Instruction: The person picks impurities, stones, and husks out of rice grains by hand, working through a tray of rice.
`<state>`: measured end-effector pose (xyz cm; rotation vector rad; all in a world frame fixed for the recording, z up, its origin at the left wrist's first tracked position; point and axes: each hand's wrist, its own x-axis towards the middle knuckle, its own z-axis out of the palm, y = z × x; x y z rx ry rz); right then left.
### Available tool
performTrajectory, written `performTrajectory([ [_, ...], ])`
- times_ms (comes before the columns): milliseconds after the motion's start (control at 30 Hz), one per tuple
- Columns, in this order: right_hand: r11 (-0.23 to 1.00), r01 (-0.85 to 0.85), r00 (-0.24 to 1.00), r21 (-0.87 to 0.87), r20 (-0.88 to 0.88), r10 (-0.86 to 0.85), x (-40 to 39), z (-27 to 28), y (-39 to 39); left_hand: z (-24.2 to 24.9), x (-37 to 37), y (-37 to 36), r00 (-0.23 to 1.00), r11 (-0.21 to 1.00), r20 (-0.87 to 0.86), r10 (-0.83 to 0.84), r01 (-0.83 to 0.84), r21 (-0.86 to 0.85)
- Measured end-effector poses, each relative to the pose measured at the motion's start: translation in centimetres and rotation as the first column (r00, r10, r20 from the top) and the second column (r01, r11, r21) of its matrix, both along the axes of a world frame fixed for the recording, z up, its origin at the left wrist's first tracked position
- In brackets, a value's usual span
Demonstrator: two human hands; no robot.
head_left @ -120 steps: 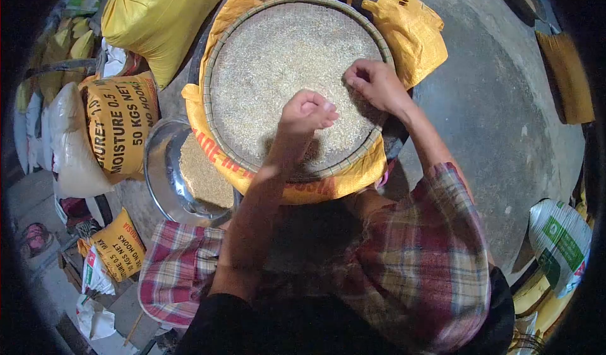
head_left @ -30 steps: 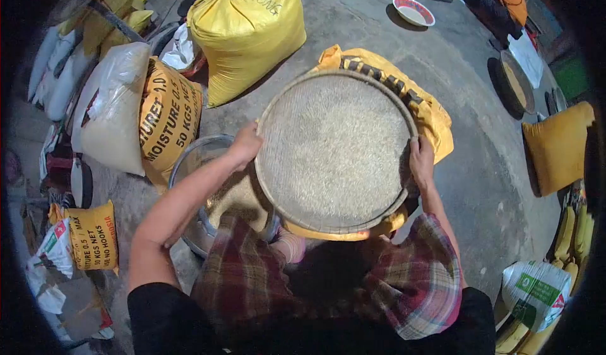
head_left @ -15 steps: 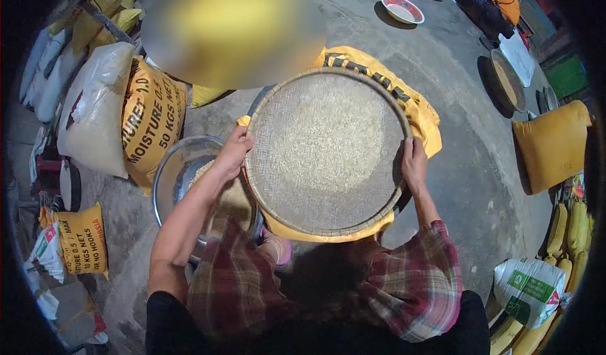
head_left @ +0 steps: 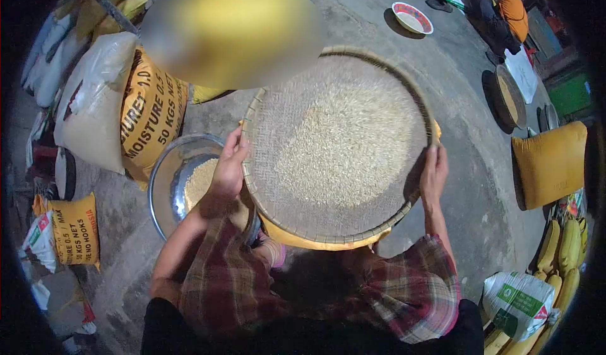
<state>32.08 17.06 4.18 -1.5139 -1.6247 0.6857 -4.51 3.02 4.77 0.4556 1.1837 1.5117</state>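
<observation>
A round, shallow woven winnowing basket [head_left: 264, 118] is held out in front of me, with a bound rim. Pale grain [head_left: 353, 143] lies spread over its middle and right side, some of it blurred toward the far part. My left hand [head_left: 230, 165] grips the rim on the left, thumb up. On the opposite side my right hand [head_left: 433, 172] has its fingers wrapped round the rim. Under the basket, a yellow sack [head_left: 315, 244] shows along the near edge. A steel basin [head_left: 163, 194] containing tan grain [head_left: 199, 183] sits on the floor below my left forearm.
Printed yellow sacks [head_left: 151, 115] [head_left: 76, 232] stand at left. A yellow bag [head_left: 549, 164], white-green sack [head_left: 519, 304] and long yellow bundles [head_left: 571, 244] are at right. A red-rimmed bowl [head_left: 413, 18], another basket [head_left: 510, 96] and a person in orange [head_left: 512, 7] are farther off.
The basket has moved slightly right and its far edge has risen. The grain on it has spread and shifted right. Both hands keep their hold on the rim.
</observation>
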Motion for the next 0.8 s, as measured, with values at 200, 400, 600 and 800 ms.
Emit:
performTrajectory([
  [200,0.998,-0.040,0.998,-0.053,0.055,0.043,1.9,-5.0,1.0,-6.2,-0.7,1.1,0.983,0.972,-0.144,-0.117,0.083,-0.221],
  [400,0.991,0.012,1.000,-0.135,-0.007,-0.013,1.3,-3.2,-1.3,-5.5,-2.7,2.1,0.982,0.949,0.071,-0.175,0.187,-0.252],
  [600,0.981,0.083,0.984,-0.175,0.169,-0.053,2.4,-4.1,-1.2,-2.5,-1.0,0.4,0.965,0.942,-0.009,-0.261,0.253,-0.221],
  [800,0.994,0.080,0.987,-0.080,0.143,-0.068,-0.2,-0.3,-1.2,-1.6,-1.9,0.6,0.992,0.985,-0.079,-0.103,0.091,-0.144],
])
